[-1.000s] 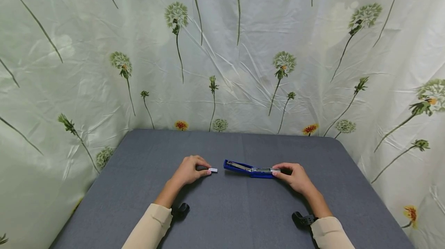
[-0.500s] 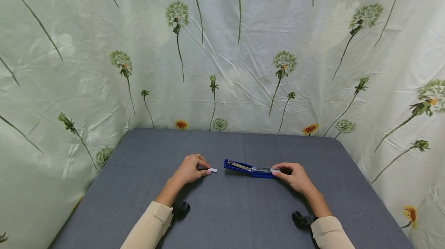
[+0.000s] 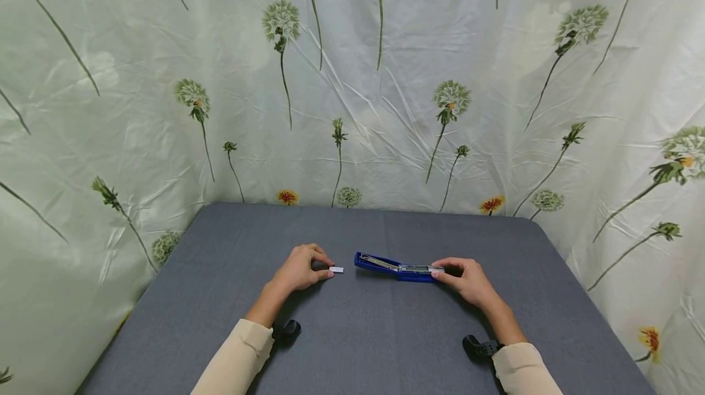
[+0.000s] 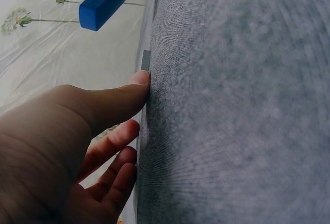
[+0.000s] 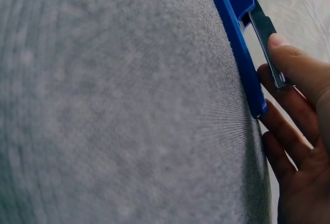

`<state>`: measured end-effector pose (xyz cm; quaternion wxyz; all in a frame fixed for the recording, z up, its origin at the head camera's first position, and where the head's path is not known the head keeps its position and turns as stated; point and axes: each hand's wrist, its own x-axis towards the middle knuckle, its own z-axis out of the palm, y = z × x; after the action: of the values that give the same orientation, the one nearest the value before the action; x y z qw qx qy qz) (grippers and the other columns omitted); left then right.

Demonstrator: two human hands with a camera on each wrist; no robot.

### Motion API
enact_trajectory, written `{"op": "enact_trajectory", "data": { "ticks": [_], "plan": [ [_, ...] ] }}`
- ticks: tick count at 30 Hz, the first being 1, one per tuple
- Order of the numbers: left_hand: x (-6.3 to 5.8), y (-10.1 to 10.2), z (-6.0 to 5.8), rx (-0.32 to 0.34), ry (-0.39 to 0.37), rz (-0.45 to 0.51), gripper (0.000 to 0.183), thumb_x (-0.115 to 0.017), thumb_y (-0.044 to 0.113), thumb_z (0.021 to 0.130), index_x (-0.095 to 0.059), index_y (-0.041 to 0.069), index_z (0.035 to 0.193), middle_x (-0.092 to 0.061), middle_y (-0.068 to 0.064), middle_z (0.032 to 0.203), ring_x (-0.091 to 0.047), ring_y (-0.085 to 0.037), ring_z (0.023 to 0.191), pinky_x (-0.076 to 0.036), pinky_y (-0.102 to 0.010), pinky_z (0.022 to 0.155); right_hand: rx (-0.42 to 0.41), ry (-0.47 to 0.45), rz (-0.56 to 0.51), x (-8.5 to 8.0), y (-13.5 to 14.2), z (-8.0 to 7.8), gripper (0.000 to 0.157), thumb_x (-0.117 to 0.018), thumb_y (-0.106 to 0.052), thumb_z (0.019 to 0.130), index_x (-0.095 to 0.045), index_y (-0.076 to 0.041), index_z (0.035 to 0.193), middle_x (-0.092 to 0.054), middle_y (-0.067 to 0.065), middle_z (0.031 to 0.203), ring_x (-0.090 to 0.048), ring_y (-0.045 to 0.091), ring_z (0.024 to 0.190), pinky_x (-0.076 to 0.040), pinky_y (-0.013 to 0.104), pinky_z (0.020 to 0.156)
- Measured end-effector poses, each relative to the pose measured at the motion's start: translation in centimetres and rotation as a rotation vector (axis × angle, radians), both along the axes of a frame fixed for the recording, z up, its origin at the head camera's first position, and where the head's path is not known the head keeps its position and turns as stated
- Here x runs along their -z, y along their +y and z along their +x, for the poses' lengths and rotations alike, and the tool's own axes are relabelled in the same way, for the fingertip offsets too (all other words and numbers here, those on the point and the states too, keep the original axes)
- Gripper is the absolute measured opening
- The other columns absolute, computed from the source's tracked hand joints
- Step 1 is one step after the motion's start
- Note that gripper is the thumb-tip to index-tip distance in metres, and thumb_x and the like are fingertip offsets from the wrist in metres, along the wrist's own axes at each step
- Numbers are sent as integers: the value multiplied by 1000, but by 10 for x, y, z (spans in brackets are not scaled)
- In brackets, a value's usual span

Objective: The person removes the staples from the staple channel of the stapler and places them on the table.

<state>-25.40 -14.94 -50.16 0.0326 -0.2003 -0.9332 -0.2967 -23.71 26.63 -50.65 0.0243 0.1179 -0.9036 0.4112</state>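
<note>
A blue stapler (image 3: 376, 263) lies on the grey table with its top arm swung back to the left, so its metal inside shows. My right hand (image 3: 467, 277) pinches the right end of its metal magazine (image 5: 264, 41) between thumb and fingers, and the magazine stands slightly apart from the blue base (image 5: 240, 53) in the right wrist view. My left hand (image 3: 299, 270) pinches a short strip of staples (image 3: 337, 270) close to the tabletop. The strip's tip also pokes past the thumb in the left wrist view. A small gap separates it from the stapler's raised arm (image 4: 105, 7).
A grey cloth covers the table (image 3: 352, 334). Behind and at the sides hangs a pale curtain (image 3: 385, 119) with a dandelion print, touching the table's back edge. Black straps with camera mounts (image 3: 479, 348) sit on both wrists.
Very little differs. The strip of staples in my left hand has shifted by a tiny amount to the left, while the right hand and the stapler stay put.
</note>
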Motion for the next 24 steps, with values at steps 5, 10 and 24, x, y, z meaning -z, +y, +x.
{"op": "enact_trajectory", "data": {
  "ticks": [5,10,24],
  "plan": [
    [0,0,0,-3,-5,3,16,-83,29,77,-80,27,92,-67,11,96,-60,-15,96,-47,-43,90,-2,2,0,-1,0,0,23,-76,-38,83,-76,-23,100,-73,-3,99,-62,7,89,-48,25,80],
    [1,0,0,-3,5,7,18,-84,30,76,-80,26,94,-67,11,97,-60,-16,96,-47,-43,90,-1,-6,-3,-1,-1,0,24,-77,-38,83,-76,-23,101,-73,-2,99,-61,8,89,-48,25,80],
    [-9,7,2,-28,-8,16,52,-76,52,79,-70,20,120,-67,2,111,-62,-20,106,-50,-43,93,2,-9,1,-2,-1,0,25,-76,-38,83,-76,-21,102,-73,-1,99,-62,8,88,-48,25,79]
  ]
}}
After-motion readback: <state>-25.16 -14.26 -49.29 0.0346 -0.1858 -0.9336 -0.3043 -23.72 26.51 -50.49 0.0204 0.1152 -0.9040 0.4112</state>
